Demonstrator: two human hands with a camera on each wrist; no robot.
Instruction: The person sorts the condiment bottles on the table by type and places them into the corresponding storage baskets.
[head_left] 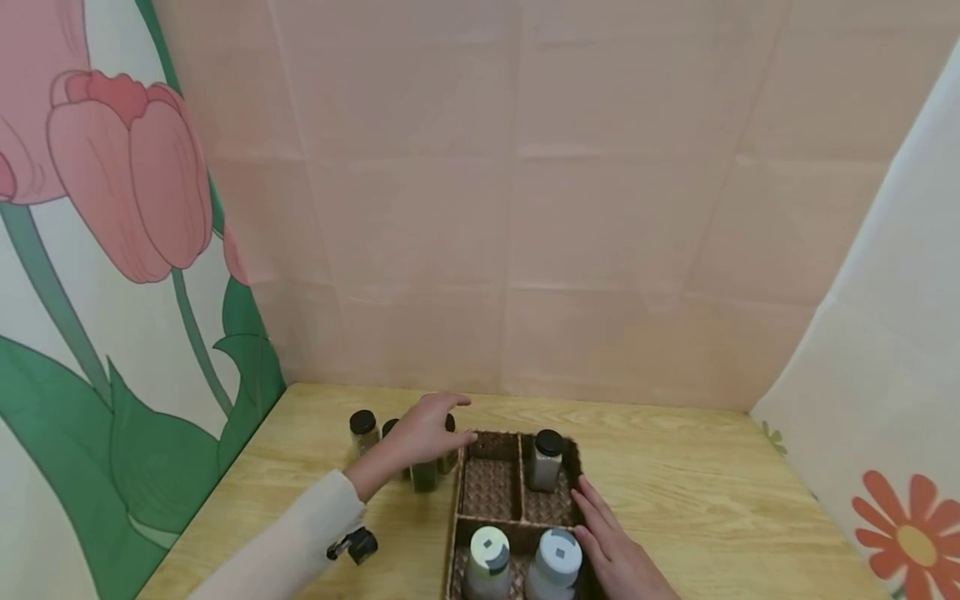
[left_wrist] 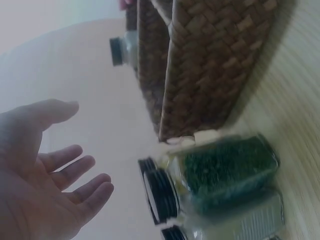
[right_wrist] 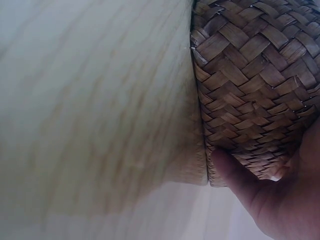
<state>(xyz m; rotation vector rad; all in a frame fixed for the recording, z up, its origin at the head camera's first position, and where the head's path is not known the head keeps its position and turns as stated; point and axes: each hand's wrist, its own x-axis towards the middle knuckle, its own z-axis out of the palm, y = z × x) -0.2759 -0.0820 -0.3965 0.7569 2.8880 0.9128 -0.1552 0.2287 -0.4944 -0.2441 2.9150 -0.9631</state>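
- At least four small clear jars with round black lids (head_left: 424, 476), one filled with dark green flakes, stand on the pale wood-grain counter (head_left: 675, 475) at 10 o'clock of a brown woven rectangular basket (right_wrist: 250, 85).
- Left hand (head_left: 427, 429) hangs above the jars, fingers spread and holding nothing.
- Right hand (head_left: 617, 550) rests on the basket's outer wall at 3 o'clock, fingers extended, apparently steadying it.
- Inside: a pale-filled, black-lidded jar (head_left: 547, 467) at 1 o'clock; two pale bottles with white round caps (head_left: 489, 577) between 5 and 7. The compartment at 11 o'clock (head_left: 489, 490) shows bare weave.
- Judged from the pose, the work is at a reach; another pick-up would call for lowering the left hand onto one lid, clear of its neighbours.
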